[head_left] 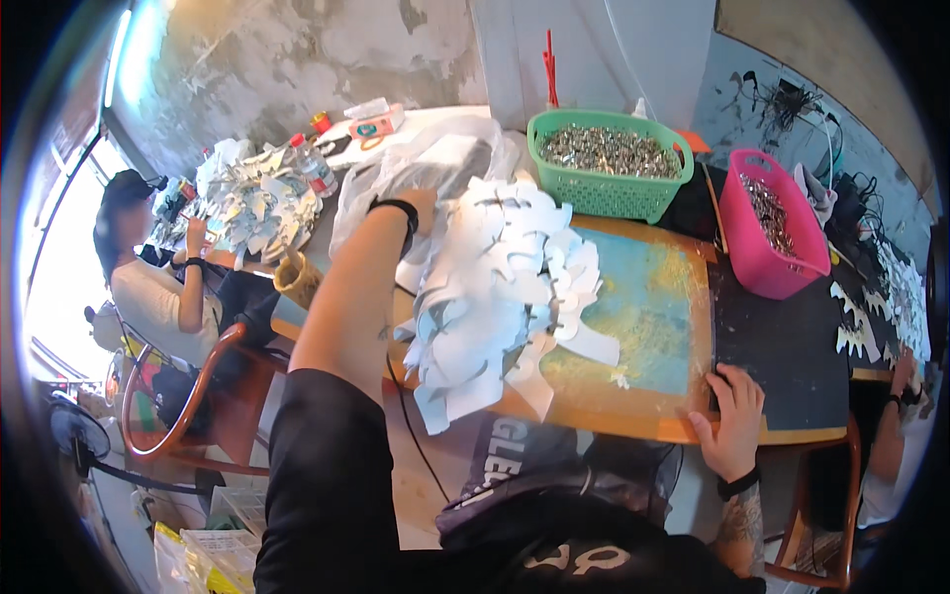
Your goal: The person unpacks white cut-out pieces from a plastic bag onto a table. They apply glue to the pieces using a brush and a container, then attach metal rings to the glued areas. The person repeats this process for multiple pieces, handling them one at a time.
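Plenty left, I'd say; white cutouts (475, 287) heaped loose on the counter (633, 404), no neat stack that I can see; left hand (423, 211) is by the plastic bag (435, 163), fingers hidden, can't tell its grip; right hand (734, 421) rests empty, loosely spread.

The nearly straight left arm (348, 277) is pointing forward; the left hand (421, 207) is showing its back, fingertips hidden. The right hand (734, 421) is resting palm down, thumb (701, 427) standing apart, tattooed right forearm (740, 525) slanting below.
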{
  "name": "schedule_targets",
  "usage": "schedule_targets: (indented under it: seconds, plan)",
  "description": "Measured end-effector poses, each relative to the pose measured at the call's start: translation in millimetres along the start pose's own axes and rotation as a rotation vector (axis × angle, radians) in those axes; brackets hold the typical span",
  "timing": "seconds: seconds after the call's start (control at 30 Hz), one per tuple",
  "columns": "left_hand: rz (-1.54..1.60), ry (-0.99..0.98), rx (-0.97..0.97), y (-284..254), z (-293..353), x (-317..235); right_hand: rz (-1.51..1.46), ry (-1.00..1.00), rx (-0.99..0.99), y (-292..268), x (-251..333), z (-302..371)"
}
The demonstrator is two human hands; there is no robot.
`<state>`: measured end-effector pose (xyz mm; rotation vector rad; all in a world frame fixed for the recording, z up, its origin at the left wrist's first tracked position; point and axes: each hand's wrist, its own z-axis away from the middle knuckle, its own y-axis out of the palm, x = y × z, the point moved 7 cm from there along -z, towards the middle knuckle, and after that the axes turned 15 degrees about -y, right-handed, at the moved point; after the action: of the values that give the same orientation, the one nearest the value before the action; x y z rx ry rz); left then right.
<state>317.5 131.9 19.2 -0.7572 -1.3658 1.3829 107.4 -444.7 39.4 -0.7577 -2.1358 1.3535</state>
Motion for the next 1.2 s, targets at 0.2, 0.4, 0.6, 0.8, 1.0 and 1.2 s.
schedule_targets:
  seconds: [0.2,0.4,0.6,0.8,1.0,1.2]
  plan:
    - [-0.158,-0.126,-0.553,-69.4,-30.0,37.4,-0.023,0.039,-0.011,-5.8,-0.3,-2.5]
    - [0.200,-0.425,-0.653,-181.2,-26.0,66.1,-0.021,0.073,-0.004,-5.1,-6.6,-2.9]
    - [0.419,-0.533,-0.770,-226.4,-36.7,89.4,-0.024,0.099,-0.019,-4.6,-5.3,-5.9]
    - [0.186,-0.321,-0.397,-173.6,-156.2,100.5,-0.012,0.138,-0.023,-18.1,-5.3,-1.5]
    - [-0.126,-0.038,-0.646,-219.6,-188.7,285.5,-0.169,-0.062,-0.183,-10.5,-11.7,-18.1]
    - [0.215,0.092,-1.031,-278.1,-101.1,105.9,-0.184,0.129,-0.225,-28.6,-38.9,33.7]
